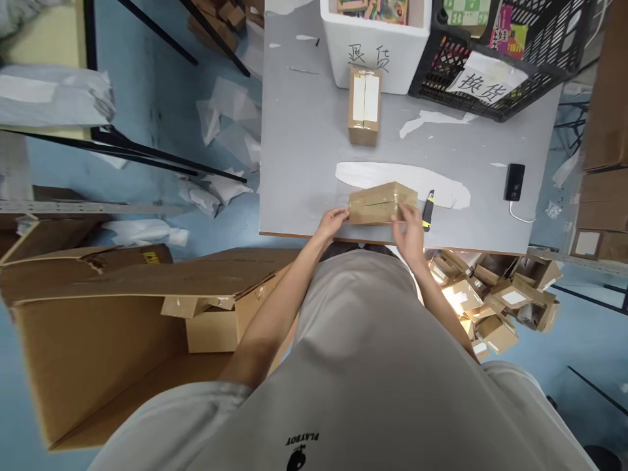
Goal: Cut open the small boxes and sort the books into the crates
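Observation:
A small brown cardboard box (375, 204) lies lengthwise near the front edge of the grey table, with a dark line along its upper side. My left hand (332, 222) pinches its left end between fingers and thumb. At the right end, my right hand (410, 230) grips the box, its fingertips over the top edge. Just right of that hand lies a yellow and black utility knife (428, 210), touched by neither hand. Beyond the box, a long white patch (402, 179) marks the tabletop.
Another taped carton (364, 108) stands before a white bin (377, 49) with handwriting. To its right is a black plastic crate (471, 85). A phone (514, 182) with a cable lies at right. A large open carton (122, 353) and a pile of small boxes (495, 294) flank me.

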Tool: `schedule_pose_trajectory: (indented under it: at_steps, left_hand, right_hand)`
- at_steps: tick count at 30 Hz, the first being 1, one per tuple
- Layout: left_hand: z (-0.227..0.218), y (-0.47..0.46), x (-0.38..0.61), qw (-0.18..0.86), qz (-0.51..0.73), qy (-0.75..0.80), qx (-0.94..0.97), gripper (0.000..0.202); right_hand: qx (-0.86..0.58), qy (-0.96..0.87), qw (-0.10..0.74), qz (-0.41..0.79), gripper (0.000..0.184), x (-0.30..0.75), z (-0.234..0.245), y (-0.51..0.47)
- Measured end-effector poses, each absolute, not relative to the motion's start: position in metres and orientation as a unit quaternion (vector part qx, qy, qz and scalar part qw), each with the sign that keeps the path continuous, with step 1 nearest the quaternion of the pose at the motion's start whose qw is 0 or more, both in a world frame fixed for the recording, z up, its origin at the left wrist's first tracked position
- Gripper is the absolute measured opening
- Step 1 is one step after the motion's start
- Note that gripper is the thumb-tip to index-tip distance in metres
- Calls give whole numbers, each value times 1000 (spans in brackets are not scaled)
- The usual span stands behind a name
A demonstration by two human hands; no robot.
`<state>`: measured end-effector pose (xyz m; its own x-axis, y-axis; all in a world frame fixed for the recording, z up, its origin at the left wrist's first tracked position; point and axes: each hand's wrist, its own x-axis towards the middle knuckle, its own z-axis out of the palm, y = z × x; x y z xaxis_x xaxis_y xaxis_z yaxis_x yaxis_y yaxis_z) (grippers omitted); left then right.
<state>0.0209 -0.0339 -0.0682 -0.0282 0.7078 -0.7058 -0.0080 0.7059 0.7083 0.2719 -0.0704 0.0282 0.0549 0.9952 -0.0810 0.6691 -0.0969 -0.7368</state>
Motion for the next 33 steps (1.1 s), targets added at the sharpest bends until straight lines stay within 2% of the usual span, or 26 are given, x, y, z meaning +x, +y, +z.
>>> schedule_pose_trajectory:
  at_steps: [3,6,10,14,18,23,25,28,33]
  left_hand:
    - [-88,-22,18,690,263,653,168,30]
    - [-95,-15,14,707,253,641,162,34]
    - [-100,-10,-1,713,262,627,174,30]
    - [-99,-10,-29,693,292,634,181,25]
    - [-88,-17,-63,675,337,628,191,27]
    - [-80,-30,-90,614,398,620,283,40]
    - [-84,-31,-98,604,371,638,300,41]
    - [-91,-21,-109,592,330,665,313,36]
    - [-86,41,-102,493,397,676,377,41]
  right_hand:
    - [-609,-715,153,307,55,215,55,-81]
    - [-552,-766,58,323,59,159,67,-88]
    - [-557,-773,16,302,64,119,72,-91]
    - [-607,-740,67,280,68,130,69,-84]
    - [-670,-661,175,288,73,174,48,-72]
    - [-707,-493,290,416,101,202,-9,-75]
    - [-710,-446,299,456,106,200,-31,-80]
    - [-717,-428,290,468,97,195,-51,-76]
    - [-732,-423,310,434,95,209,-48,-7]
